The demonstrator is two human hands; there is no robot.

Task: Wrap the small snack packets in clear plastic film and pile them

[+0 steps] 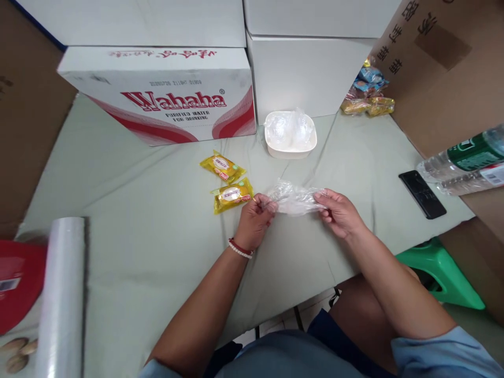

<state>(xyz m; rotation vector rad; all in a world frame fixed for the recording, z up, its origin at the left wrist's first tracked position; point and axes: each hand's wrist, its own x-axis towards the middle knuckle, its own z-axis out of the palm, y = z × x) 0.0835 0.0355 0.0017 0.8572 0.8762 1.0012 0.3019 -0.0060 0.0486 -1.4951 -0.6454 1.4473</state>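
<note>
A crumpled clear plastic film, perhaps a thin bag or cover [295, 200], stretches between my two hands just above the table [157, 247]. My left hand [255, 219] pinches its left end, and my right hand [339, 214] grips the right end. Close to my left fingers lie two snacks in yellow wrappers, one nearer packet [232, 195] and one farther packet [222, 167]. Beyond the film stands a white plastic bowl [290, 153] with more crumpled clear film [289, 129] in it.
A Wahaha water carton [177, 100] and a white box [299, 73] line the back. Snack packets [368, 105], bottles [468, 155] and a black phone [423, 194] lie right. At left are a film roll [63, 294] and a red object [19, 283]. A green stool [444, 273] stands below.
</note>
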